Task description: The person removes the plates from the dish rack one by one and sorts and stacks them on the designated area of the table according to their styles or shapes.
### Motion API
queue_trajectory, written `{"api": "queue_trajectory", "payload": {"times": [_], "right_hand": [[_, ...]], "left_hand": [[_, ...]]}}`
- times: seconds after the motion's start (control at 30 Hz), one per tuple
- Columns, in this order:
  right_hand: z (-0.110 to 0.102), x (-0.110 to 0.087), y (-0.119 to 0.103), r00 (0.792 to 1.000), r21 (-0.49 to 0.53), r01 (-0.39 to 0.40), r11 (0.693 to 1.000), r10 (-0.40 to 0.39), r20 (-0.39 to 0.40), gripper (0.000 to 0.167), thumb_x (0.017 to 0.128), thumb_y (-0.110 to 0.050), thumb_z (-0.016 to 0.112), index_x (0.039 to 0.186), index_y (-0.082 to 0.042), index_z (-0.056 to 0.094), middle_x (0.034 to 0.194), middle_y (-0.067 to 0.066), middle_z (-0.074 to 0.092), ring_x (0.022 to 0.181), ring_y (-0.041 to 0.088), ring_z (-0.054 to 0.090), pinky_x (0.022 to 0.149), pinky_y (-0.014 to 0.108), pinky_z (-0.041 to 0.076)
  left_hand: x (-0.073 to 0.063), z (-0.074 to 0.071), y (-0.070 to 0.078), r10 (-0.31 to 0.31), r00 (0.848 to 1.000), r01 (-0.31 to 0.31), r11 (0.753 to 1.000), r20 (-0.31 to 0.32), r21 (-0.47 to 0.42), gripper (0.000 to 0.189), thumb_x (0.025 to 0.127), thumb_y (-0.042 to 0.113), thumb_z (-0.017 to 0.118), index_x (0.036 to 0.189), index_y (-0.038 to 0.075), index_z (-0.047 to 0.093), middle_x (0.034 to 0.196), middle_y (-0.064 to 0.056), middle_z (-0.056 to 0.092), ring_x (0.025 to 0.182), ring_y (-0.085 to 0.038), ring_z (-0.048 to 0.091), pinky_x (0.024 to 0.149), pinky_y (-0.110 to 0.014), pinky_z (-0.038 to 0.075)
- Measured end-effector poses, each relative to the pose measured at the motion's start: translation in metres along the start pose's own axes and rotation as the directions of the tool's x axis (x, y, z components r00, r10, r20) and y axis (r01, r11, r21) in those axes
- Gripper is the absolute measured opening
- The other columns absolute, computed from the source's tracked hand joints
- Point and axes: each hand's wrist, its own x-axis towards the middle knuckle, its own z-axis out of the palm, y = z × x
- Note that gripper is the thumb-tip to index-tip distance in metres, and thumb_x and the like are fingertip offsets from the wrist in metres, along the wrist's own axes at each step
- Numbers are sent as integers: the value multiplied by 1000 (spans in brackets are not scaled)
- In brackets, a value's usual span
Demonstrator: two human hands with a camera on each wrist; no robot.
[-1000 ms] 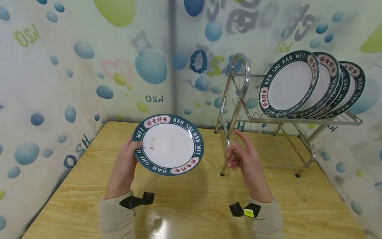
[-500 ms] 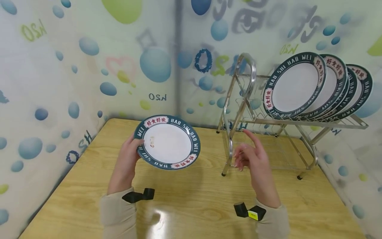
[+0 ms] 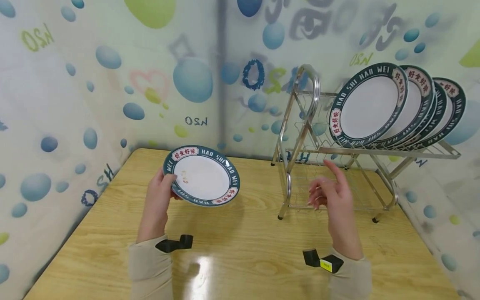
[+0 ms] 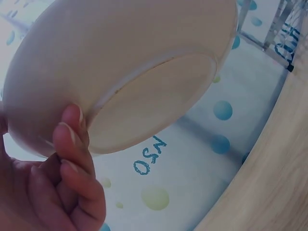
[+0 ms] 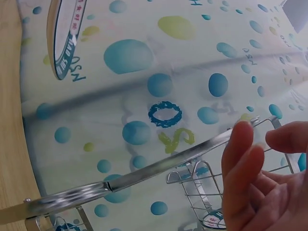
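Note:
My left hand (image 3: 160,196) grips the left rim of a round white plate (image 3: 204,179) with a dark green lettered border. The thumb lies on top near a small reddish-brown mark; the fingers are underneath, against the pale underside (image 4: 144,62) seen in the left wrist view. The plate is tilted above the table, its far side higher in the left wrist view. My right hand (image 3: 335,200) holds nothing. It hovers in front of the metal dish rack (image 3: 305,121), index finger extended and the others loosely curled.
Several matching plates (image 3: 369,108) lean in a row on the rack's upper shelf. Below them is a lower wire shelf (image 3: 337,196). The rack stands at the back right of the wooden table (image 3: 240,246), against a bubble-patterned wall covering (image 3: 150,83).
The plate has shifted left and looks more steeply foreshortened, still held in my left hand. My right hand has moved to the right across the front of the rack.

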Motion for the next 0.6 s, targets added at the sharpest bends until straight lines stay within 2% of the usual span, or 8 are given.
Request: {"api": "queue_trajectory", "payload": {"times": [0.2,0.37,0.5,0.6], "right_hand": [[0,-1,-4,994,-19,3,1000,-5,-110,42,93,-19,46,134,-16,35,78,11,55,57,21,54,46,26,44],[10,-6,-13,980,-130,45,990,-69,-184,42,92,-20,49,133,-21,38,87,13,54,68,23,55,52,24,45],[9,-13,-19,957,-263,104,959,-169,-236,41,92,-19,47,132,-22,39,95,12,55,82,21,55,67,22,45],[1,-18,-19,934,-362,125,924,-233,-272,40,93,-17,46,132,-20,39,100,8,55,91,17,53,77,19,41]], "left_hand": [[2,-6,-1,-19,999,20,999,-33,37,34,92,26,39,122,11,48,75,-7,58,55,-17,53,52,-27,46],[4,-11,1,-33,999,34,999,-34,41,33,92,28,40,118,9,49,71,-6,57,54,-19,53,52,-26,46],[4,-13,-1,-46,998,47,998,-32,50,34,93,28,39,121,12,48,70,-5,57,55,-20,54,55,-28,46],[4,-15,-5,-59,998,61,996,-21,72,36,92,27,39,125,13,46,68,-4,58,55,-21,55,55,-30,46]]}}
